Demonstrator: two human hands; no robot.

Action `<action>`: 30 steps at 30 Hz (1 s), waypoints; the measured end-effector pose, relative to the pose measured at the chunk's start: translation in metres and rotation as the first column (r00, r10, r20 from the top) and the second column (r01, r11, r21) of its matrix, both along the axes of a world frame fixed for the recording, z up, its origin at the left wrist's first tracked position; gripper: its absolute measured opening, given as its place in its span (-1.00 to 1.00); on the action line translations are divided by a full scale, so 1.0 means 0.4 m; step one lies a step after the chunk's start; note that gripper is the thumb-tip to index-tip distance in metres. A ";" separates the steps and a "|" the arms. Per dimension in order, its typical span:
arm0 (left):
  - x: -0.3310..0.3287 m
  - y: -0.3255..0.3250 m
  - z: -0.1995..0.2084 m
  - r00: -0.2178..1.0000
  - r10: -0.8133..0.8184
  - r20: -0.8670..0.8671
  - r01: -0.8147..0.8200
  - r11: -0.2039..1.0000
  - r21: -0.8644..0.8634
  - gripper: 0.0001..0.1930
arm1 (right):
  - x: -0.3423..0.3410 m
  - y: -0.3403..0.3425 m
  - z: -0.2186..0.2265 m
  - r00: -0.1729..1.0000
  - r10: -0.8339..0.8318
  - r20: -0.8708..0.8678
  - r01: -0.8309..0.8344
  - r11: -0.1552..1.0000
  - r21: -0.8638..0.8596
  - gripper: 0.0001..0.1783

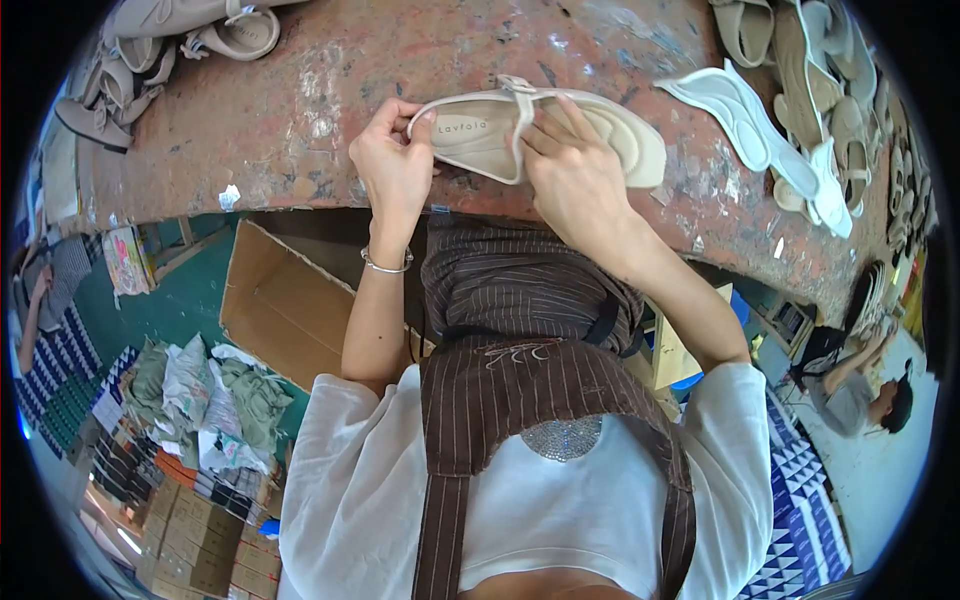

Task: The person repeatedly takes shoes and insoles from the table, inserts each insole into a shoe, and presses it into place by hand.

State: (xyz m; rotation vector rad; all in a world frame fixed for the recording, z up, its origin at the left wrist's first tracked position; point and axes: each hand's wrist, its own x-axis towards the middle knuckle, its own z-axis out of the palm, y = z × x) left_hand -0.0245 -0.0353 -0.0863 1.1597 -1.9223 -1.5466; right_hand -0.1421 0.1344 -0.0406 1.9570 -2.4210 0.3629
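A beige strapped shoe (474, 153) lies sideways across the near part of the worn table. Its strap has a small buckle at the far side, and a printed insole shows at its left end. A cream padded part (622, 138) with curved ridges shows at the right end; I cannot tell if it is separate from the shoe. My left hand (392, 150) pinches the rim at the left end, thumb inside. My right hand (577, 172) is at the middle by the strap, fingers bent over the shoe and partly inside it; the fingertips are partly hidden.
White shaped insoles (722, 112) lie on the table to the right, beside piled beige shoes (806, 75). More shoes (235, 35) sit at the far left. Below the table edge stands an open cardboard box (285, 300). Another person (862, 395) is at the right.
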 end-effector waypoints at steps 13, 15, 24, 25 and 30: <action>0.046 0.332 0.107 0.838 -0.463 0.290 0.534 0.582 -0.613 -0.78 | -0.153 0.066 0.067 0.515 -0.284 0.809 0.584 0.807 -0.088 -0.74; 0.033 0.357 0.098 0.771 -0.549 0.323 0.620 0.530 -0.579 -0.57 | -0.083 0.112 0.082 0.856 -0.193 0.480 0.357 0.891 -0.279 -0.76; 0.028 0.372 0.019 0.656 -0.568 0.497 0.737 0.339 -0.585 -0.47 | -0.030 0.008 -0.021 0.938 -0.346 0.016 0.345 0.930 -0.124 -0.51; 0.028 0.373 0.015 0.666 -0.564 0.488 0.730 0.359 -0.582 -0.49 | -0.048 0.003 -0.038 0.933 -0.357 0.043 0.359 0.932 -0.052 -0.55; 0.027 0.376 0.014 0.646 -0.570 0.507 0.754 0.370 -0.543 -0.48 | -0.061 0.001 -0.088 0.956 -0.289 -0.049 0.251 0.894 -0.372 -0.64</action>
